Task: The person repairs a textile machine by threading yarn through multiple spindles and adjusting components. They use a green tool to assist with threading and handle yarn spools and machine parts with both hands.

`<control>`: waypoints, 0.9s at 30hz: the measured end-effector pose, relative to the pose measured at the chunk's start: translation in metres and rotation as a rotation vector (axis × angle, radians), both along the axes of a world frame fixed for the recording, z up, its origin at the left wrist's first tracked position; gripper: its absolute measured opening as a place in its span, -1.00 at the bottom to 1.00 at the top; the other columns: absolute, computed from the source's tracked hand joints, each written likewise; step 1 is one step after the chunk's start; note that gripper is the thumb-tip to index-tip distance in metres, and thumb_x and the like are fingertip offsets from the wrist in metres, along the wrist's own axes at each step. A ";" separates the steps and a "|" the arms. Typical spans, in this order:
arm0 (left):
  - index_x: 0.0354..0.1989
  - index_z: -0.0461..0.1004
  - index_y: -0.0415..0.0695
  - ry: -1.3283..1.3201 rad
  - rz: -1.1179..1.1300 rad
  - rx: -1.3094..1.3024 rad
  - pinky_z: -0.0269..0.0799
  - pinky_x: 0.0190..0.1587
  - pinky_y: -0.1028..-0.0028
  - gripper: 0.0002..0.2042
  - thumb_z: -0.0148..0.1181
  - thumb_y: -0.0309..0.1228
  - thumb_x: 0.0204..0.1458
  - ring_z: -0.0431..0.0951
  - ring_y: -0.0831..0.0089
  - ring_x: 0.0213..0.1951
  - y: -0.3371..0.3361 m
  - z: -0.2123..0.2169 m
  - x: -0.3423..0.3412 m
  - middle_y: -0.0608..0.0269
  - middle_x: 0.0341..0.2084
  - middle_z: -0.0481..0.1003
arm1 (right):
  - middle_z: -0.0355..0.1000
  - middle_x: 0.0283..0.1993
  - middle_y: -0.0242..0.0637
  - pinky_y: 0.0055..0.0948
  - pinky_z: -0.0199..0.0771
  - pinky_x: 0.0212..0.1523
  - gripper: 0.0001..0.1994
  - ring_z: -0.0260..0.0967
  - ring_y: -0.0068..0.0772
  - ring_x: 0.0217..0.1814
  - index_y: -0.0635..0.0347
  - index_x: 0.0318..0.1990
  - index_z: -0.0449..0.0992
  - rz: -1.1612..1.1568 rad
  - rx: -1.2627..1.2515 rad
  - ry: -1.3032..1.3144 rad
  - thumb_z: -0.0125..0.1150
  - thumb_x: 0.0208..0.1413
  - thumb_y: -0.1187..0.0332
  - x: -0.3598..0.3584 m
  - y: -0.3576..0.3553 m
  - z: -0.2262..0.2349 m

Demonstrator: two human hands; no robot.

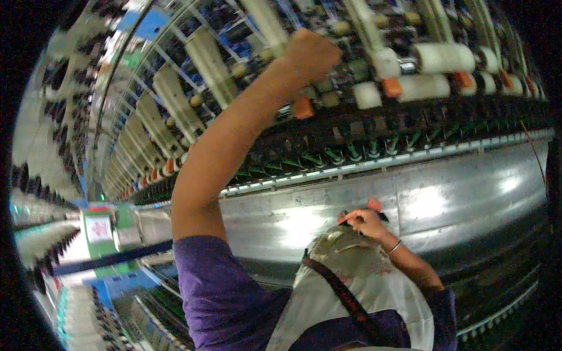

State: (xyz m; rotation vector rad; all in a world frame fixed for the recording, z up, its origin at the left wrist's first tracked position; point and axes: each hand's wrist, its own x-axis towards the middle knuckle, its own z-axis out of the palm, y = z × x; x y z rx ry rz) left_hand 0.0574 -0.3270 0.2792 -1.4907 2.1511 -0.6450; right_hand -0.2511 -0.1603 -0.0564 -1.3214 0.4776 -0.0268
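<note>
My left hand (310,55) reaches up into the spinning machine, beside a long pale arm cover (263,23) and above an orange clip (302,107). It is closed in a fist, and its fingertips are hidden. In front of my waist, my right hand (366,223) is closed with the fingers pinched together, at the top of a white apron (357,263). A small red and dark thing (343,220) shows at its fingertips. Just behind it is another red, rounded piece (374,203); whether the two belong together I cannot tell.
White fibre-covered rollers (444,58) and orange clips line the machine on the right. Below them runs a row of dark spindles with green parts (354,151) behind a metal rail (410,158). A shiny metal panel (433,202) faces me. At left, an aisle passes more machines.
</note>
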 end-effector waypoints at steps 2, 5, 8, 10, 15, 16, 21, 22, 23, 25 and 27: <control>-0.52 0.54 -0.06 0.058 0.095 0.028 0.48 -0.42 0.14 -0.90 0.18 -0.34 -0.22 0.60 0.14 -0.37 0.000 -0.005 -0.002 0.14 -0.50 0.56 | 0.51 -0.44 -0.40 -0.55 0.44 -0.34 -0.85 0.39 -0.64 -0.41 0.25 -0.24 0.55 -0.012 0.001 0.008 0.19 0.07 0.39 0.006 0.003 -0.005; -0.47 0.54 -0.12 0.210 0.094 0.045 0.46 -0.28 0.04 -0.85 0.16 -0.33 -0.16 0.59 0.07 -0.34 -0.005 -0.013 -0.016 0.06 -0.45 0.56 | 0.53 -0.25 -0.39 -0.53 0.44 -0.22 -0.81 0.43 -0.58 -0.22 0.20 -0.14 0.53 0.100 -0.148 0.052 0.14 0.16 0.34 0.018 0.007 -0.017; -0.32 0.55 -0.13 0.219 0.338 0.007 0.41 -0.17 0.04 -0.80 0.10 -0.33 -0.07 0.55 0.01 -0.24 0.011 -0.008 -0.038 -0.01 -0.38 0.55 | 0.55 -0.26 -0.30 -0.40 0.47 -0.16 -0.77 0.49 -0.45 -0.20 0.19 -0.20 0.55 0.051 -0.314 -0.060 0.21 0.07 0.26 0.027 0.016 -0.026; -0.18 0.47 -0.05 0.269 0.235 -0.123 0.29 -0.09 0.11 -0.73 0.14 -0.42 -0.14 0.50 0.13 -0.18 0.024 -0.001 -0.062 0.11 -0.32 0.53 | 0.53 -0.36 -0.31 -0.40 0.46 -0.24 -0.85 0.48 -0.43 -0.30 0.14 -0.32 0.55 -0.066 -0.358 -0.102 0.21 -0.02 0.31 0.029 0.022 -0.033; -0.06 0.41 -0.03 0.574 -0.079 -0.425 0.26 -0.26 0.13 -0.64 0.13 -0.48 -0.13 0.49 0.11 -0.30 0.119 -0.007 -0.104 0.15 -0.45 0.49 | 0.53 -0.41 -0.34 -0.40 0.47 -0.32 -0.88 0.47 -0.43 -0.36 0.10 -0.33 0.56 -0.106 -0.273 -0.011 0.19 -0.01 0.33 0.018 0.047 -0.049; -0.01 0.42 0.00 0.760 -0.050 -0.383 0.23 -0.29 0.11 -0.57 0.21 -0.42 -0.16 0.46 0.11 -0.34 0.182 -0.032 -0.095 0.19 -0.40 0.50 | 0.54 -0.35 -0.29 -0.38 0.49 -0.28 -0.83 0.48 -0.41 -0.30 0.13 -0.26 0.57 0.019 -0.460 -0.005 0.17 0.04 0.29 0.014 0.059 -0.053; 0.00 0.45 -0.05 1.297 0.169 -0.491 0.28 -0.04 0.13 -0.67 0.09 -0.26 0.05 0.42 0.10 -0.18 0.401 -0.225 -0.096 0.09 -0.19 0.46 | 0.42 -0.46 -0.42 -0.62 0.32 -0.54 -0.85 0.31 -0.59 -0.53 0.25 -0.21 0.54 -0.227 0.055 0.175 0.21 0.06 0.44 0.010 0.128 -0.061; -0.04 0.46 -0.09 1.291 0.414 -0.542 0.29 -0.04 0.14 -0.67 0.02 -0.19 0.11 0.41 0.11 -0.14 0.471 -0.272 -0.095 0.08 -0.18 0.46 | 0.44 -0.43 -0.40 -0.66 0.26 -0.60 -0.85 0.28 -0.67 -0.55 0.23 -0.19 0.53 -0.176 0.099 0.174 0.18 0.08 0.46 0.021 0.150 -0.062; -0.07 0.47 -0.13 1.330 0.684 -0.449 0.30 -0.03 0.15 -0.64 -0.06 -0.12 0.16 0.40 0.12 -0.10 0.529 -0.316 -0.104 0.07 -0.17 0.46 | 0.46 -0.44 -0.40 -0.68 0.25 -0.61 -0.84 0.28 -0.67 -0.55 0.23 -0.18 0.52 -0.145 0.013 0.147 0.20 0.08 0.44 0.037 0.176 -0.063; 0.16 0.30 -0.17 1.839 1.142 0.277 0.22 0.12 0.17 -0.40 -0.07 0.08 0.12 0.36 0.06 0.05 0.645 -0.391 -0.109 -0.05 0.01 0.39 | 0.48 -0.41 -0.39 -0.67 0.29 -0.58 -0.84 0.31 -0.68 -0.53 0.22 -0.19 0.53 -0.071 0.090 0.317 0.21 0.07 0.42 0.066 0.227 -0.062; 0.25 0.21 -0.07 2.035 1.059 0.267 0.19 0.17 0.21 -0.39 0.02 0.01 0.08 0.33 0.03 0.09 0.730 -0.449 -0.119 -0.09 0.00 0.38 | 0.49 -0.39 -0.36 -0.63 0.35 -0.51 -0.82 0.34 -0.64 -0.48 0.25 -0.16 0.51 0.164 0.029 0.277 0.19 0.06 0.47 0.114 0.279 -0.061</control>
